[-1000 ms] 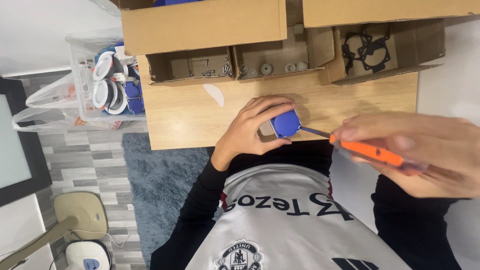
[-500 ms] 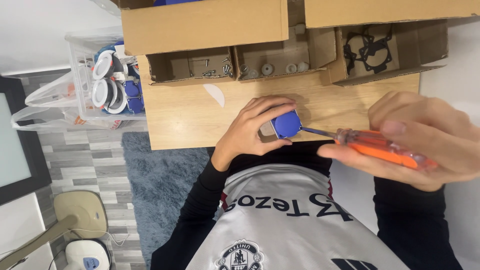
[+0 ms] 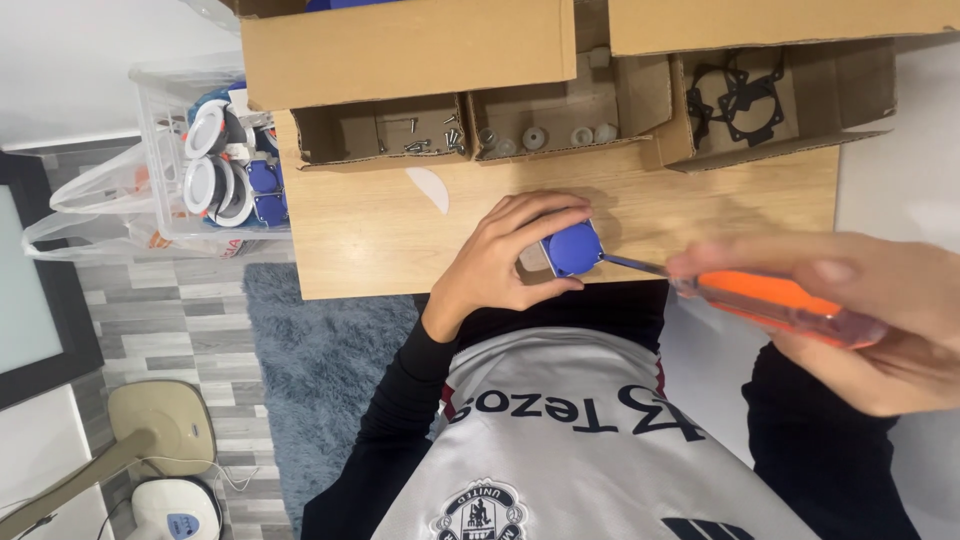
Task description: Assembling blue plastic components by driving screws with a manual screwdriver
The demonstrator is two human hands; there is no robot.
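Nearest, an orange-handled screwdriver (image 3: 770, 300) is clamped in the right hand (image 3: 860, 320), its shaft levelled leftward. Its tip is set against a small round blue plastic part (image 3: 574, 249), gripped by the left hand's (image 3: 505, 260) curled fingers at the wooden table's (image 3: 360, 240) near edge.

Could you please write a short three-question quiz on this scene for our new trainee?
1. True or false: the left hand holds the blue round part at the wooden table edge.
2. Which tool is in the right hand? A) pliers B) orange-handled screwdriver C) hammer
3. What lies in the rightmost open cardboard box?

Key: 1 true; 2 B; 3 black gaskets.
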